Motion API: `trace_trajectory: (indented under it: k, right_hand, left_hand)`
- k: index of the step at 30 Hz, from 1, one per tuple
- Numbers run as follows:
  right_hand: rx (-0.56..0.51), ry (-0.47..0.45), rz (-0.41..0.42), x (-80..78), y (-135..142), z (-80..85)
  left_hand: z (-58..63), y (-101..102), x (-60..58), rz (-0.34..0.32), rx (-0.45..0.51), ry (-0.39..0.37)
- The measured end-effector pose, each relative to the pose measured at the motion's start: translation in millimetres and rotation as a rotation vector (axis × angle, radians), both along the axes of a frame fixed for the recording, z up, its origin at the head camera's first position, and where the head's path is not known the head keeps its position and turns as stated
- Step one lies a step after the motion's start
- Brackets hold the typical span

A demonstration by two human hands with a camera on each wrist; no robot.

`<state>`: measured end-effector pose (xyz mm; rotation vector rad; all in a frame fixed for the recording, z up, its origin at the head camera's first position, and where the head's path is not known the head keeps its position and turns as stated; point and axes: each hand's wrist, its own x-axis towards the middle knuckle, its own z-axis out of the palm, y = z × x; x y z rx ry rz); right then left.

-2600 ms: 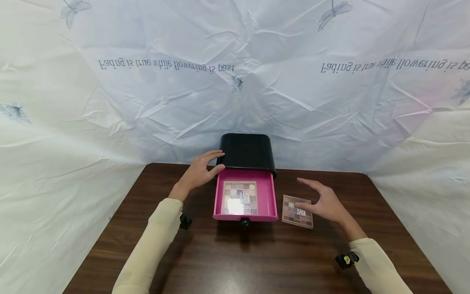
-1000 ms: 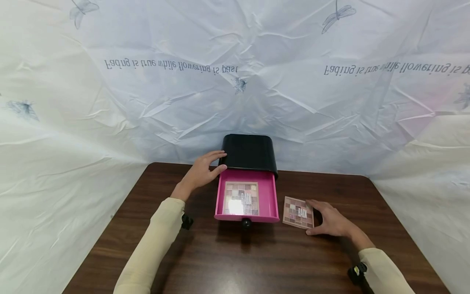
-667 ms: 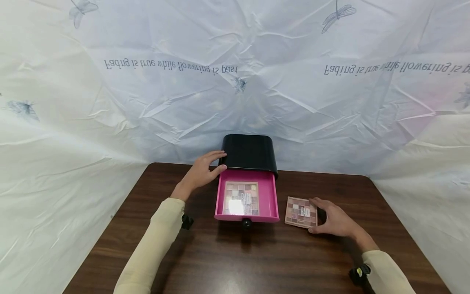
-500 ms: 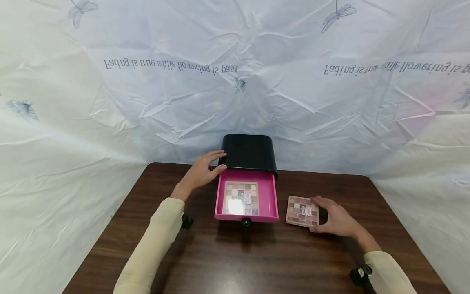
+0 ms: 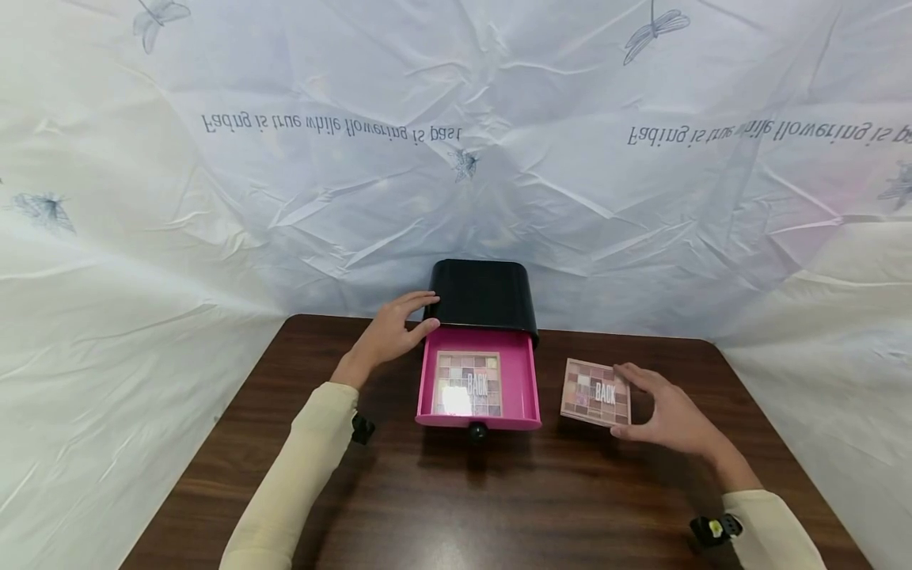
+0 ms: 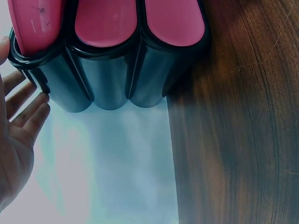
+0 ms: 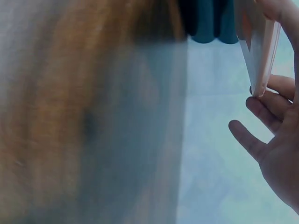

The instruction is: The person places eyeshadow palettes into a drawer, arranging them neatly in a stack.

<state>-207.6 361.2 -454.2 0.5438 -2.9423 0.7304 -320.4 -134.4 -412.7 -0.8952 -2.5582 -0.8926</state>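
Note:
My right hand pinches a square eyeshadow palette, marked "BACK", by its right edge between thumb and fingers. The right wrist view has this palette side-on, raised off the table. My left hand rests its fairly straight fingers against the left side of a glossy black drawer unit; in the left wrist view its fingertips touch the uppermost tier. The unit's pink top drawer is pulled out, with a similar palette lying flat in its left part.
The unit stands at the back of a dark wood table, with two more pink drawers pushed in below. Behind it hangs a white printed curtain. A black knob juts from the pulled-out drawer's front.
The right hand has moved from above the palette to its right edge, gripped it and lifted it up off the table, slightly rightward. The left hand and drawer stay put.

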Motion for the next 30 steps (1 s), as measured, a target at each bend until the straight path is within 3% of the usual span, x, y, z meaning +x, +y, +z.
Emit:
trace_trajectory:
  k: [19, 30]
  right_hand:
    - [0.029, 0.191, 0.093, 6.8, -17.9, 65.4]
    - [-0.003, 0.194, 0.175, -0.1, -57.7, 85.5]
  left_hand:
    - [-1.9, 1.2, 1.3, 0.009, -0.004, 0.011]
    - [-3.0, 1.4, 1.6, 0.012, -0.005, 0.019]
